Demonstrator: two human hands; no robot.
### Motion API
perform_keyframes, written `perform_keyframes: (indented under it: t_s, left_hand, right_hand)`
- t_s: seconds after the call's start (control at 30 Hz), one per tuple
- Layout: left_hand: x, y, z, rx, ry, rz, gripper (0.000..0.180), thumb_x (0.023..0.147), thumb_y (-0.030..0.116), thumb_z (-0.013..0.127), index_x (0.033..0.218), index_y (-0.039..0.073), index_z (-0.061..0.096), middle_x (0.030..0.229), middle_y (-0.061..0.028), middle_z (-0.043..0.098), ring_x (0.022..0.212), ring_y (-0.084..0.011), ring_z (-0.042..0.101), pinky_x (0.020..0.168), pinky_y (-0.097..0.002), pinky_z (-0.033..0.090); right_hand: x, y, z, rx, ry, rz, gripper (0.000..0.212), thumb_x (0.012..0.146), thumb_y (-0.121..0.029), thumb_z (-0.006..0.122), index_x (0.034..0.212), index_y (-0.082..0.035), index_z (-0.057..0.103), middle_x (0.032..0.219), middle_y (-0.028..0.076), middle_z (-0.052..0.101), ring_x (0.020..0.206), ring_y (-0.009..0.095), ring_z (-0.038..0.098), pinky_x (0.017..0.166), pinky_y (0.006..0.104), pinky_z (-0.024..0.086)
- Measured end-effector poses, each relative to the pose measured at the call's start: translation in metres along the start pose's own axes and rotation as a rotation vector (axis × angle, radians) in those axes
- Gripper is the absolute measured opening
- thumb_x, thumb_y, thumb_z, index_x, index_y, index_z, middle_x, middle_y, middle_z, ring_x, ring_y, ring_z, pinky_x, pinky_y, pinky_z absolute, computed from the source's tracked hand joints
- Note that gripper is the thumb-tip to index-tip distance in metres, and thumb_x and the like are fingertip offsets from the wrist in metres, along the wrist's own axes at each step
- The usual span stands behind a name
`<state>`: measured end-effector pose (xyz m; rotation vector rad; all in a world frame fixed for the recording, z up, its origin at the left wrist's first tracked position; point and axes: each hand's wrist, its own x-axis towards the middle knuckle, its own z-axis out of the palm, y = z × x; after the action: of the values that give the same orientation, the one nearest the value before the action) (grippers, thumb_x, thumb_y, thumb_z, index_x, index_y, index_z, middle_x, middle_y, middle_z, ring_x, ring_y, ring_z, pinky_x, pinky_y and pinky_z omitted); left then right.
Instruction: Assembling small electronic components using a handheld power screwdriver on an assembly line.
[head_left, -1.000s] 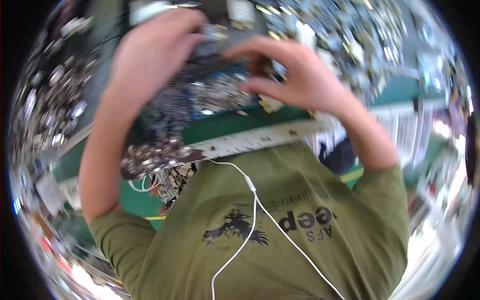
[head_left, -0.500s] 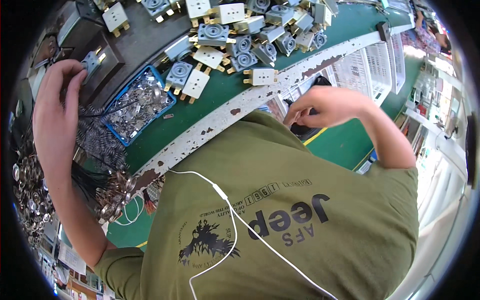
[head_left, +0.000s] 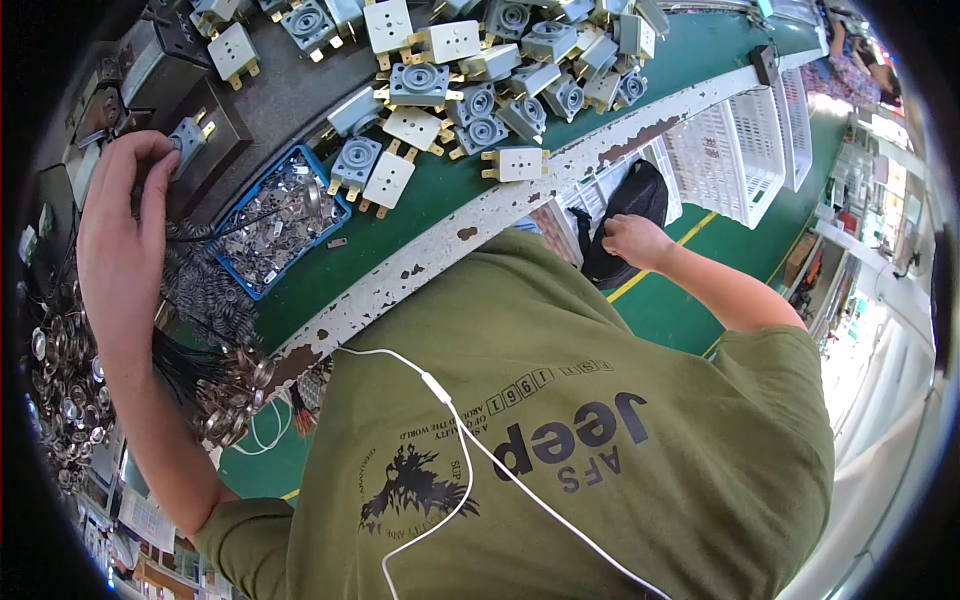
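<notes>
My left hand (head_left: 125, 215) is at the metal fixture (head_left: 205, 160) on the left. Its thumb and fingers are closed on a small grey switch-like block (head_left: 187, 140) with gold-coloured terminals. Beyond the bench edge, my right hand (head_left: 640, 243) is curled with its fingers bunched against a black fabric bag (head_left: 638, 197); the fingertips are partly hidden. The bag lies over a white plastic basket. Many similar grey-and-white blocks (head_left: 420, 85) with gold terminals are spread across the back of the bench.
A blue tray (head_left: 345, 212) holds small metal pieces. Beside it lie coiled springs (head_left: 205, 290) and, farther left, shiny round metal parts (head_left: 72, 380). The bench has a chipped white edge (head_left: 400, 275). White crates (head_left: 735, 150) stand at the right; a white earphone cable (head_left: 440, 388) hangs over my shirt.
My right hand has drawn down and closed against the black bag, which now shows more fully. My left hand stays at the block in the fixture; the view has shifted slightly.
</notes>
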<state>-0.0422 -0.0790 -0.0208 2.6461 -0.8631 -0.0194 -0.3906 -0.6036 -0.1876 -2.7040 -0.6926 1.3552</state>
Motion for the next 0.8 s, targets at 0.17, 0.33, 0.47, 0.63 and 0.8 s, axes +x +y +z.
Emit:
perform_keyframes:
  t_s: [0.17,0.33,0.47,0.63,0.8]
  left_hand:
    - [-0.001,-0.001,0.001,-0.002,0.024,0.006,0.014,0.102,0.011,0.062,0.114,0.004,0.062,0.103,-0.0108,0.065,0.091,-0.0254,0.065,0.084,-0.0337,0.052]
    - [-0.001,-0.003,0.001,-0.005,0.028,0.021,0.014,0.102,0.011,0.062,0.114,0.003,0.062,0.103,-0.0114,0.065,0.091,-0.0257,0.065,0.085,-0.0334,0.052]
    - [0.004,-0.002,0.005,-0.004,0.007,0.008,0.014,0.102,0.011,0.062,0.113,0.003,0.062,0.104,-0.0118,0.066,0.093,-0.0263,0.066,0.085,-0.0332,0.051]
    - [-0.001,-0.002,-0.004,0.044,-0.003,0.017,0.014,0.102,0.01,0.062,0.113,0.002,0.062,0.105,-0.0118,0.066,0.094,-0.0265,0.066,0.086,-0.0338,0.051]
    - [0.003,-0.004,0.003,0.036,0.009,0.04,0.014,0.102,0.01,0.062,0.113,0.001,0.062,0.107,-0.0119,0.066,0.096,-0.0271,0.066,0.087,-0.0344,0.051]
  right_hand:
    - [0.003,0.005,0.01,0.033,-0.03,-0.032,0.021,0.078,-0.024,0.078,0.096,-0.016,0.07,0.102,0.006,0.06,0.102,0.028,0.06,0.084,0.0423,0.05]
    - [-0.008,-0.027,-0.016,0.005,0.004,-0.167,0.02,0.079,-0.029,0.079,0.093,-0.018,0.07,0.103,0.005,0.059,0.104,0.026,0.057,0.089,0.0414,0.046]
    - [-0.012,-0.036,0.012,-0.146,-0.078,-0.172,0.015,0.083,-0.024,0.07,0.095,-0.016,0.069,0.102,0.005,0.058,0.103,0.024,0.057,0.087,0.0373,0.045]
    - [-0.009,-0.034,0.016,-0.157,-0.009,-0.229,0.012,0.084,-0.02,0.065,0.094,-0.015,0.069,0.1,0.004,0.059,0.103,0.022,0.057,0.086,0.0361,0.045]
    - [-0.009,-0.032,0.024,-0.126,0.029,-0.23,0.012,0.083,-0.02,0.065,0.094,-0.014,0.068,0.099,0.004,0.059,0.103,0.022,0.057,0.086,0.036,0.045]
